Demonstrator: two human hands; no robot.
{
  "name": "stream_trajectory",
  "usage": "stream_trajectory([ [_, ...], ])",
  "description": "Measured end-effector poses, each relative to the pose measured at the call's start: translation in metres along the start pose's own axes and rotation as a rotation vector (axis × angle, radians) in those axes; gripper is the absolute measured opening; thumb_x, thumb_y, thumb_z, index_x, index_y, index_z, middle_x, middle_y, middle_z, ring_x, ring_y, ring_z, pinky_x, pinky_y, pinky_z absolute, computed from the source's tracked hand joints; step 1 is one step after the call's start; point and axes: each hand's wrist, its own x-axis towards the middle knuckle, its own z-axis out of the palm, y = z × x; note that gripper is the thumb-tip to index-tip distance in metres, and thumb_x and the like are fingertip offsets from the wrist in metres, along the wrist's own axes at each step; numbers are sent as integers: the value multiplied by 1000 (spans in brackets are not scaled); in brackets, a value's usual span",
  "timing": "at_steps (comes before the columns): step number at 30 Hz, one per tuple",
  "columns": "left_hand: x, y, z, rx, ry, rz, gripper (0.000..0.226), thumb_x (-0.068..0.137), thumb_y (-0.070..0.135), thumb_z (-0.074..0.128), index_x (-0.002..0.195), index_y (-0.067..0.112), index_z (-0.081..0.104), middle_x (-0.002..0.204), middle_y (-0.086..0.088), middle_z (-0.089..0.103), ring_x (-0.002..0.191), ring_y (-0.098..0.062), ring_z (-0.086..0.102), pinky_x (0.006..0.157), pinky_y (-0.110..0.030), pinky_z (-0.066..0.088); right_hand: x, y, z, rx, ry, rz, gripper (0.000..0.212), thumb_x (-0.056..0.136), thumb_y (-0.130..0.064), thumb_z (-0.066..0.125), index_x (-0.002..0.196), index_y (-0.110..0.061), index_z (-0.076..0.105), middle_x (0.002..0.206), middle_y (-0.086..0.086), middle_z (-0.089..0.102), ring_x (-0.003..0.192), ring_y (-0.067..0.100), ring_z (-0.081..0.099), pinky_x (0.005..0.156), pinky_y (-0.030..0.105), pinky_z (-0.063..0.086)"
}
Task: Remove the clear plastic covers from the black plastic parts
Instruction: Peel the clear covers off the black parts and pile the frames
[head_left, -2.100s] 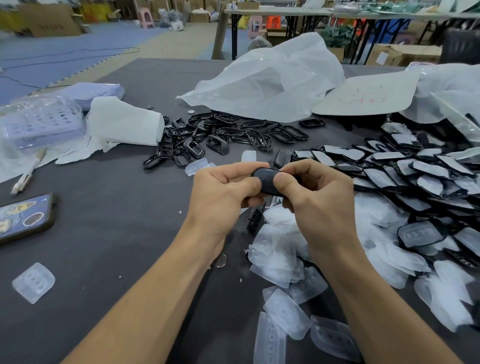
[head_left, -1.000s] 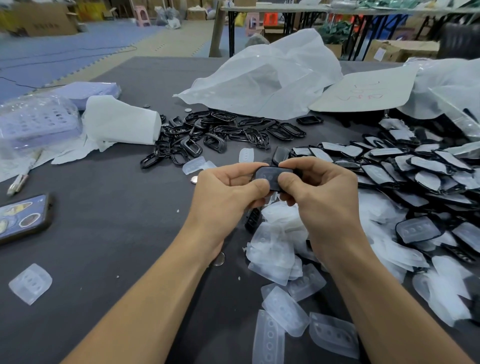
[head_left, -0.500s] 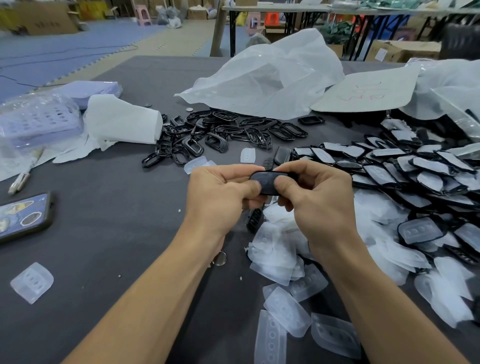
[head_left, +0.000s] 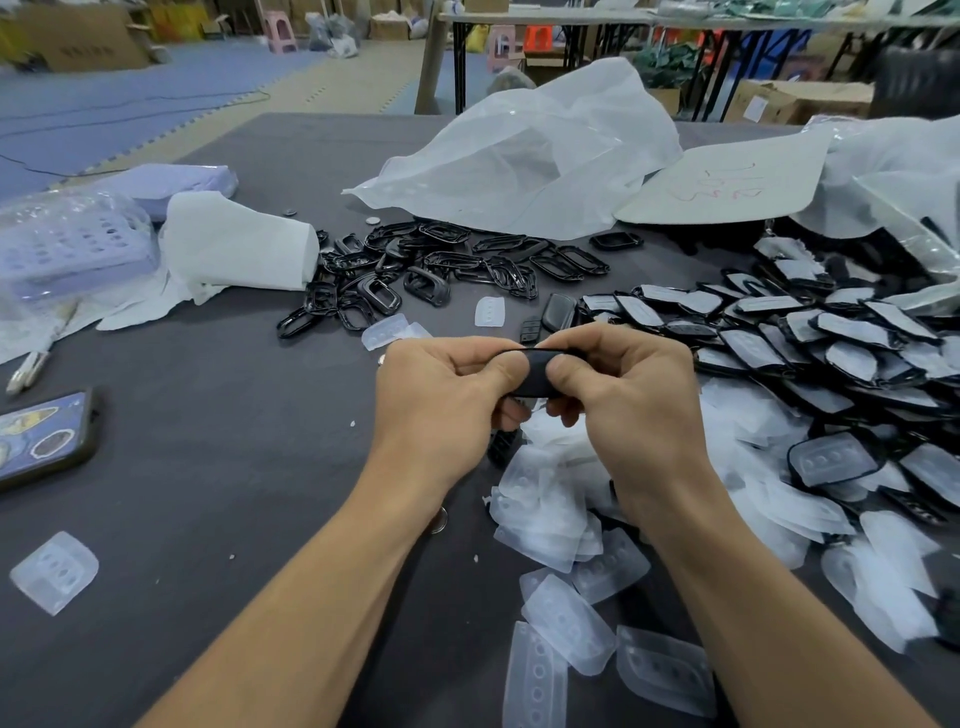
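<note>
Both hands hold one black plastic part (head_left: 537, 375) above the middle of the grey table (head_left: 208, 467). My left hand (head_left: 447, 410) pinches its left end, thumb on the near face. My right hand (head_left: 634, 405) pinches its right end, thumb pressed beside the left thumb. Whether a clear cover is on this part is hidden by the fingers. A pile of covered black parts (head_left: 810, 332) lies to the right. Removed clear covers (head_left: 566, 618) are heaped below my hands. Bare black frames (head_left: 441, 270) are scattered behind.
A phone (head_left: 41, 441) lies at the left edge, a loose clear cover (head_left: 54, 571) near the front left. White paper roll (head_left: 239, 249) and a lilac basket (head_left: 72, 239) sit at the back left. A large clear plastic bag (head_left: 530, 156) lies behind the frames.
Both hands stay together on the same black part; the thumbs have shifted slightly on it and the part has tilted more edge-on. Nothing was let go.
</note>
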Motion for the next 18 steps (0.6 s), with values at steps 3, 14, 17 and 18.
stream_trajectory([
  [3,0,2,-1,-23,-12,-14,41,92,-3,71,70,29,83,62,-8,74,46,-14,61,50,-24,55,-2,0,0,-63,20,-43,15,82,-12,69,72,-21,77,66,0,73,54,14,62,52,28,51],
  [14,0,2,-3,-21,46,-33,38,88,-2,74,65,28,83,60,-13,73,44,-18,62,47,-26,54,-2,0,-1,-61,-62,-64,31,97,2,60,79,-18,75,63,3,70,48,18,63,47,29,51],
  [17,1,2,-5,-51,71,-53,32,88,-2,74,66,20,82,63,-13,74,43,-18,63,47,-25,53,-2,0,-2,77,-71,3,27,94,7,61,86,-13,77,69,7,74,53,21,68,52,30,56],
  [18,2,1,-5,-63,74,-56,30,88,-2,74,67,19,82,65,-13,75,43,-18,63,47,-25,53,-2,0,-2,76,-71,3,24,90,7,65,89,-14,77,71,7,75,55,22,69,54,30,57],
])
